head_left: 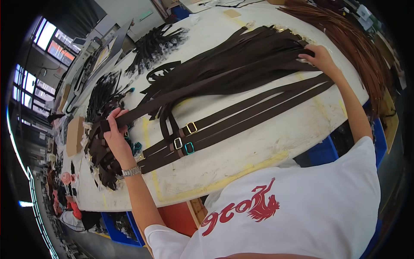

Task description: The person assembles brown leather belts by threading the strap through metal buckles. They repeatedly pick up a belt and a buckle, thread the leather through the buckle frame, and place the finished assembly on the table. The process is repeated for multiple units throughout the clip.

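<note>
My left hand (114,136) grips the end of a long dark brown strap (172,95) at the table's left side, over a heap of short brown strap pieces (101,157). A metal watch sits on that wrist. My right hand (321,58) rests flat on the far end of a big pile of dark brown straps (246,56), fingers spread on it. Between my hands lie three straps (241,118) side by side, each with a rectangular buckle (191,127), one gold, one silver, one teal.
The white worktable (241,155) has a yellowed front edge. A bundle of lighter brown straps (353,39) lies at the far right. Black strap pieces (155,43) are heaped at the back left. Blue bins (116,224) stand under the table.
</note>
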A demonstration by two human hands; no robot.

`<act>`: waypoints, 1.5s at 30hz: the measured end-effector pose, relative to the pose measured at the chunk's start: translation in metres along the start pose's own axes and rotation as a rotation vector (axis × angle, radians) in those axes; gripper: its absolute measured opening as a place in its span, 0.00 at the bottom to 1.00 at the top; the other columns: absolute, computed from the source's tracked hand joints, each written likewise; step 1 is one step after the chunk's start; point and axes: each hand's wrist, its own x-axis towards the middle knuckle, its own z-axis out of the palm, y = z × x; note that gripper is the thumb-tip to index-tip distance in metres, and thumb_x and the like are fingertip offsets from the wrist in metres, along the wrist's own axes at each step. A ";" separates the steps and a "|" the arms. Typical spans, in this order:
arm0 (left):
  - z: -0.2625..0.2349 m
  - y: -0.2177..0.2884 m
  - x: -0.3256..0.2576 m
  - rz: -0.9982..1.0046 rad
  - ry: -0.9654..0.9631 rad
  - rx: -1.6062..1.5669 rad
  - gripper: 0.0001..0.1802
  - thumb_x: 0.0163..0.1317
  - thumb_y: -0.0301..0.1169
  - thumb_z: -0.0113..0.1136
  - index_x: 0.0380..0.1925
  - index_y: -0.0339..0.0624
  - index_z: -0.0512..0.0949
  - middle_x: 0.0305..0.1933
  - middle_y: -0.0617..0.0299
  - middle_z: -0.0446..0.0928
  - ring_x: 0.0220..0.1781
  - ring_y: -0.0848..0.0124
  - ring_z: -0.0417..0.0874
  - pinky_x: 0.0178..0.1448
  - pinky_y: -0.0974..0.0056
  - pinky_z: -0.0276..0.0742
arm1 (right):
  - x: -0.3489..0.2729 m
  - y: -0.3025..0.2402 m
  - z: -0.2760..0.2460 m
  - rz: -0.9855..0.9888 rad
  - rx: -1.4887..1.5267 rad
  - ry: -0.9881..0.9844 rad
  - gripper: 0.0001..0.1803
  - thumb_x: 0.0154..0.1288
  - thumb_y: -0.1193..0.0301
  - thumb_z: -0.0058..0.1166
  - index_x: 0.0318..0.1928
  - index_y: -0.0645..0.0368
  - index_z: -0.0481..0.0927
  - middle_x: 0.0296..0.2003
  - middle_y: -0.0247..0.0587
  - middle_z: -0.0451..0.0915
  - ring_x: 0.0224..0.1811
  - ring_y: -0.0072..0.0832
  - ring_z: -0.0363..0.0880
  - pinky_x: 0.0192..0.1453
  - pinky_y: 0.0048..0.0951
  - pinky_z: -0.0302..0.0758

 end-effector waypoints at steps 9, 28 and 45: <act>-0.011 -0.047 -0.105 -0.383 -0.069 -0.773 0.19 0.87 0.40 0.50 0.57 0.34 0.80 0.53 0.49 0.87 0.27 0.74 0.82 0.26 0.72 0.72 | -0.094 0.106 -0.074 0.163 -0.315 0.029 0.19 0.75 0.62 0.68 0.35 0.65 0.78 0.25 0.54 0.76 0.25 0.49 0.66 0.34 0.42 0.68; 0.072 0.013 -0.172 -0.433 -0.729 -0.369 0.15 0.80 0.24 0.57 0.60 0.29 0.83 0.62 0.50 0.84 0.45 0.65 0.90 0.49 0.61 0.89 | -0.058 -0.326 0.136 -0.382 1.053 -1.377 0.14 0.81 0.67 0.60 0.57 0.65 0.84 0.43 0.42 0.90 0.42 0.27 0.91 0.52 0.33 0.84; -0.168 -0.049 0.019 0.521 -0.068 1.092 0.09 0.70 0.22 0.64 0.49 0.37 0.83 0.57 0.50 0.85 0.64 0.49 0.83 0.67 0.49 0.77 | -0.047 -0.342 0.145 -0.116 1.300 -1.517 0.20 0.84 0.57 0.56 0.45 0.61 0.90 0.23 0.22 0.68 0.24 0.15 0.59 0.30 0.23 0.60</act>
